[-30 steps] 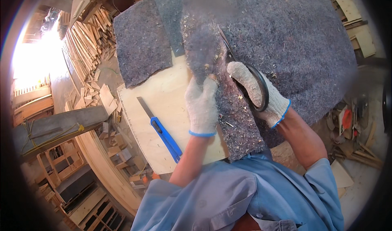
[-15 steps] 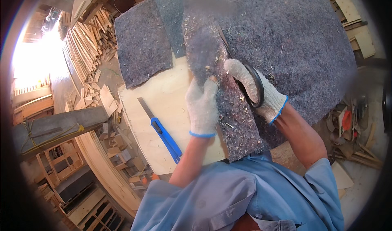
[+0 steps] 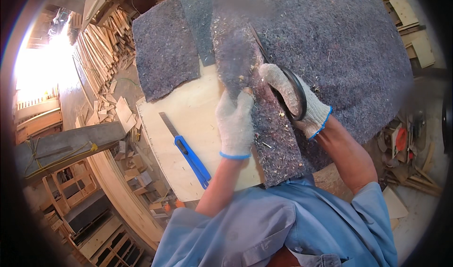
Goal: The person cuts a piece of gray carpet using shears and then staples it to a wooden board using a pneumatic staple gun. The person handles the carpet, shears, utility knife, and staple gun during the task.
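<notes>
A large sheet of grey felt [image 3: 339, 45] covers most of the work surface, with a long slit running up from its near edge. My right hand [image 3: 295, 97], in a white knit glove with a blue cuff, is closed round the black handles of a pair of scissors [image 3: 297, 95]; the blades sit in the slit, pointing away from me. My left hand [image 3: 236, 123], gloved the same way, grips the edge of the felt strip left of the slit, thumb on top. Its other fingers are hidden underneath.
A blue utility knife [image 3: 191, 161] with its blade out lies on the pale plywood board [image 3: 160, 120], left of my left hand. Two smaller felt pieces, one grey [image 3: 165, 50] and one greenish [image 3: 198, 21], lie beyond it. Wood strips [image 3: 101, 50] and offcuts cover the floor at left.
The scissors' blades show a little more above the felt. My right hand has shifted very slightly, and the left keeps its grip on the felt with barely any movement.
</notes>
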The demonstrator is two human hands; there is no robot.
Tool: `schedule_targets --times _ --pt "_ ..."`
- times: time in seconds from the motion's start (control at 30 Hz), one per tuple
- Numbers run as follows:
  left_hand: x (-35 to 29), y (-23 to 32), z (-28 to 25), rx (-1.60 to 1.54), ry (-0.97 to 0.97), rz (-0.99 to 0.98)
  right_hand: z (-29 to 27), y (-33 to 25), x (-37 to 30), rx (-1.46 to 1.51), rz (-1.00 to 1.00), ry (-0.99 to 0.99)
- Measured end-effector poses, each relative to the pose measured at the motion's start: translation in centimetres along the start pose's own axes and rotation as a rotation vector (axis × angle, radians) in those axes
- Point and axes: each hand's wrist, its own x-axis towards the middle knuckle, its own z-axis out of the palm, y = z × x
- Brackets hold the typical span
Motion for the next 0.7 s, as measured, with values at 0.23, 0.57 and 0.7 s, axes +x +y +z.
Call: schedule_targets --times 0.23,0.57,0.7 --pt "0.1 -0.3 0.0 -0.011 0.014 -0.003 1.2 -0.7 -0.7 0.088 0.066 0.051" --pt "0.2 -0.4 -0.1 0.027 0.010 0.029 0.1 -0.4 0.1 0.072 0.016 -0.020" --pt "-0.3 0.8 0.4 -0.109 -0.014 -0.050 0.2 -0.7 -0.4 -0.019 -0.092 -0.069"
